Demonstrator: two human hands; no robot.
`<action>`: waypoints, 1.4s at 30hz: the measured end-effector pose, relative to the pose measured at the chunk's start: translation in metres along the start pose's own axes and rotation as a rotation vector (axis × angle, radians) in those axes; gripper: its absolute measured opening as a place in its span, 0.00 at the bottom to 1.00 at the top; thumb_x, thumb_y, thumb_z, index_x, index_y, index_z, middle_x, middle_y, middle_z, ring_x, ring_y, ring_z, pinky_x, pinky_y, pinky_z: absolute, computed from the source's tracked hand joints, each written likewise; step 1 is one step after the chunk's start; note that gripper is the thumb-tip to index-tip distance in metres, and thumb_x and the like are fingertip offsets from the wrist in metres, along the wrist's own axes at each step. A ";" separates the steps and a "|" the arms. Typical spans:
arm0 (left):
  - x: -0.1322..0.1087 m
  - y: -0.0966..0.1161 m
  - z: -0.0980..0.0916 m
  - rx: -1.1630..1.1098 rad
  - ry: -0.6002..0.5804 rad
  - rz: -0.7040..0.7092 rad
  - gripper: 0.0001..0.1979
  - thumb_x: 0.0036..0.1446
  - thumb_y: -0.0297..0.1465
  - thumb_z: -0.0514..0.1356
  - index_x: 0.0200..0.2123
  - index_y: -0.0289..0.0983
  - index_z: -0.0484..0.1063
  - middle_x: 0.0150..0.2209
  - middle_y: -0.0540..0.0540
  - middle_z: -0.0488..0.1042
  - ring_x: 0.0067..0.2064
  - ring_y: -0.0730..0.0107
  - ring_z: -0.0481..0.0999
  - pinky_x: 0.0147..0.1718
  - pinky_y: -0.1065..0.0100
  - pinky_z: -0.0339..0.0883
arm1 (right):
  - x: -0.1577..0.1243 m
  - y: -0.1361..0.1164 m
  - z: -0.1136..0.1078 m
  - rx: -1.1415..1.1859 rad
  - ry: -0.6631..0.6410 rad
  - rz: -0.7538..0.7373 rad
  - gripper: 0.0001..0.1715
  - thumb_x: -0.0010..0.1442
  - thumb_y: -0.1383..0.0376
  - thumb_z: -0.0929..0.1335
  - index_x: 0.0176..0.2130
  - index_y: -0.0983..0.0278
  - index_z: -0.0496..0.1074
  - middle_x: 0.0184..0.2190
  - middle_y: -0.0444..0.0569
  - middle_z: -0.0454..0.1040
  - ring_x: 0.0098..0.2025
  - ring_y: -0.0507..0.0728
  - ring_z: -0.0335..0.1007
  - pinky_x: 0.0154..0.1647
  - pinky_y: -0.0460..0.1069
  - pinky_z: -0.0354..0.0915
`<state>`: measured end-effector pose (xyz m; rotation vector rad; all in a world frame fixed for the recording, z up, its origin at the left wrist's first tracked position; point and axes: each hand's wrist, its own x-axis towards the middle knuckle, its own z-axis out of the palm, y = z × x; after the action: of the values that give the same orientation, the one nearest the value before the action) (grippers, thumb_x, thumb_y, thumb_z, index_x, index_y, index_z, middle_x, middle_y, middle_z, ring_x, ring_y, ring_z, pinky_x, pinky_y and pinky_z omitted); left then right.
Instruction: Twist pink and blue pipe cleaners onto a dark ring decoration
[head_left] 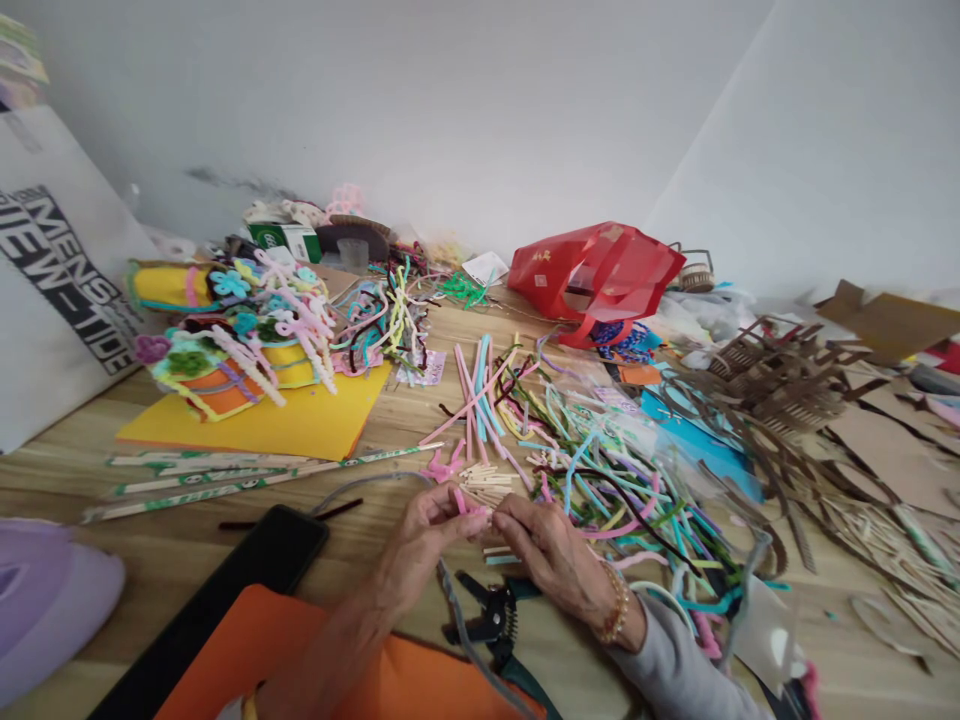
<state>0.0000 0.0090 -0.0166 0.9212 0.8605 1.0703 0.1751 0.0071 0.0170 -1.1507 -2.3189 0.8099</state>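
Note:
My left hand (417, 540) pinches a short bent pink pipe cleaner (460, 500) between thumb and fingers. My right hand (553, 552), with a beaded bracelet on its wrist, is closed in a pinch right beside it. Its fingertips meet the left ones, and they cover whatever lies between them. Just beyond the hands is a small pile of short wooden sticks (487, 484), with a twisted pink pipe cleaner piece (444, 464) to its left. Below the hands lie dark-handled cutters (495, 618) with a spring, partly over orange sheets (405, 680).
Loose colored pipe cleaners (630, 500) spread to the right. Pink and blue lengths (480, 400) lie ahead. Finished pipe-cleaner crafts (232, 350) sit on yellow sheets (330, 415). A black phone-like slab (277, 550), wrapped chopsticks (255, 480), a red bag (600, 265) and brown cardboard strips (795, 390) surround the work.

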 end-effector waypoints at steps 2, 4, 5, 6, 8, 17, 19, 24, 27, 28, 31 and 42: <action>0.001 0.002 0.000 0.053 0.038 0.026 0.07 0.47 0.31 0.66 0.25 0.34 0.71 0.25 0.51 0.71 0.29 0.73 0.68 0.33 0.71 0.63 | -0.001 -0.001 0.002 -0.064 -0.008 -0.020 0.11 0.67 0.66 0.56 0.34 0.63 0.63 0.27 0.44 0.67 0.27 0.50 0.61 0.30 0.45 0.55; 0.002 0.004 0.000 0.104 0.066 0.035 0.08 0.46 0.31 0.66 0.25 0.34 0.71 0.25 0.51 0.72 0.29 0.72 0.69 0.32 0.71 0.62 | -0.002 -0.002 0.004 -0.152 -0.011 -0.036 0.10 0.67 0.67 0.57 0.35 0.63 0.63 0.27 0.44 0.67 0.27 0.51 0.62 0.29 0.46 0.54; 0.002 0.004 0.000 0.122 0.073 0.040 0.08 0.45 0.32 0.66 0.25 0.34 0.71 0.25 0.50 0.72 0.30 0.71 0.69 0.32 0.71 0.62 | -0.003 -0.002 0.005 -0.195 -0.012 -0.044 0.09 0.67 0.67 0.57 0.35 0.63 0.63 0.27 0.44 0.67 0.27 0.51 0.62 0.29 0.46 0.54; 0.002 0.004 0.000 0.138 0.075 0.049 0.08 0.45 0.32 0.66 0.25 0.34 0.71 0.25 0.50 0.72 0.30 0.71 0.69 0.31 0.71 0.62 | -0.004 -0.003 0.005 -0.232 -0.015 -0.051 0.09 0.67 0.67 0.57 0.35 0.63 0.62 0.27 0.45 0.68 0.27 0.51 0.62 0.29 0.46 0.53; 0.002 0.003 -0.001 0.191 0.080 0.078 0.09 0.45 0.33 0.65 0.25 0.34 0.70 0.24 0.51 0.71 0.29 0.71 0.68 0.30 0.72 0.62 | -0.005 -0.004 0.006 -0.292 -0.029 -0.069 0.08 0.66 0.69 0.57 0.35 0.63 0.62 0.28 0.45 0.69 0.28 0.52 0.64 0.30 0.46 0.54; -0.001 0.008 -0.001 0.563 0.044 0.182 0.09 0.48 0.31 0.62 0.20 0.35 0.68 0.20 0.53 0.65 0.25 0.73 0.63 0.25 0.73 0.56 | -0.005 -0.004 -0.005 -0.531 0.014 -0.195 0.09 0.64 0.72 0.59 0.33 0.63 0.64 0.28 0.46 0.69 0.29 0.53 0.64 0.29 0.48 0.49; -0.001 0.010 -0.001 0.567 0.010 0.170 0.10 0.49 0.32 0.62 0.20 0.35 0.68 0.19 0.53 0.63 0.25 0.74 0.62 0.24 0.73 0.54 | -0.005 -0.005 -0.009 -0.533 0.018 -0.198 0.10 0.64 0.72 0.59 0.32 0.63 0.64 0.28 0.46 0.69 0.30 0.53 0.64 0.29 0.48 0.49; 0.001 0.010 -0.003 0.401 -0.083 0.072 0.14 0.47 0.35 0.65 0.20 0.34 0.66 0.20 0.54 0.62 0.24 0.76 0.59 0.23 0.73 0.53 | -0.003 -0.006 -0.015 -0.401 0.002 -0.128 0.10 0.65 0.70 0.59 0.35 0.64 0.67 0.29 0.47 0.70 0.31 0.53 0.65 0.31 0.47 0.52; 0.001 0.011 -0.002 0.283 -0.131 0.026 0.13 0.47 0.36 0.65 0.21 0.34 0.68 0.21 0.53 0.65 0.25 0.75 0.62 0.25 0.73 0.55 | -0.002 -0.005 -0.016 -0.221 0.006 -0.079 0.11 0.67 0.67 0.58 0.37 0.64 0.68 0.30 0.47 0.70 0.32 0.52 0.66 0.32 0.46 0.55; 0.001 0.012 -0.001 0.248 -0.143 0.012 0.13 0.47 0.36 0.65 0.21 0.34 0.68 0.21 0.52 0.65 0.25 0.75 0.63 0.25 0.72 0.56 | -0.001 -0.004 -0.016 -0.162 0.006 -0.064 0.11 0.67 0.67 0.58 0.37 0.64 0.68 0.30 0.47 0.70 0.31 0.52 0.65 0.33 0.45 0.55; -0.001 0.016 0.002 0.164 -0.163 -0.021 0.13 0.48 0.35 0.65 0.20 0.35 0.67 0.21 0.53 0.65 0.25 0.75 0.62 0.26 0.72 0.56 | 0.001 -0.002 -0.015 -0.030 -0.001 -0.013 0.13 0.67 0.66 0.58 0.34 0.64 0.67 0.27 0.45 0.68 0.28 0.51 0.62 0.31 0.45 0.55; -0.003 0.017 0.004 0.129 -0.068 -0.036 0.14 0.42 0.35 0.68 0.20 0.35 0.66 0.19 0.54 0.64 0.24 0.76 0.62 0.25 0.73 0.55 | 0.000 -0.002 0.000 0.293 -0.131 0.184 0.21 0.66 0.58 0.58 0.24 0.64 0.57 0.20 0.39 0.55 0.23 0.48 0.49 0.23 0.44 0.48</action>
<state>-0.0025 0.0094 0.0009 1.0405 0.8942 0.9552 0.1741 0.0067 0.0187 -1.2205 -2.1225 1.2791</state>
